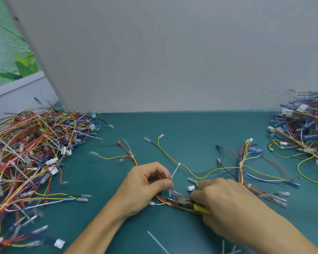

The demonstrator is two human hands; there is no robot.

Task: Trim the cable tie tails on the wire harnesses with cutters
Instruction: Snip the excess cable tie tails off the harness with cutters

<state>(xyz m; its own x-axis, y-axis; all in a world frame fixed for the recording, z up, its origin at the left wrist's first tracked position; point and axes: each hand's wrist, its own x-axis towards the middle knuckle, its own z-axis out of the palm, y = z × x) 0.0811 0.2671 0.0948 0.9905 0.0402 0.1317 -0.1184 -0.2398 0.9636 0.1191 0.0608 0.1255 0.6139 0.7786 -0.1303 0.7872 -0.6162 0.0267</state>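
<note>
Pinching: left hand [145, 187], thumb and forefinger on white cable tie tail [170, 193].
Cutting: right hand [228, 202] grips yellow-handled cutters [180, 200], jaws against wire harness [161, 198].

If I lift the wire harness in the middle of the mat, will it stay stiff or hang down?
The harness is probably floppy: its thin wires curve loosely over the mat. Likely light too. Its branch terminals might snag the nearby pile.

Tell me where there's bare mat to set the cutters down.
Bare mat lies along the grey wall, between the left pile and right pile. Another patch sits left of the left forearm. Crowded: both piles and the spread harness.
</note>
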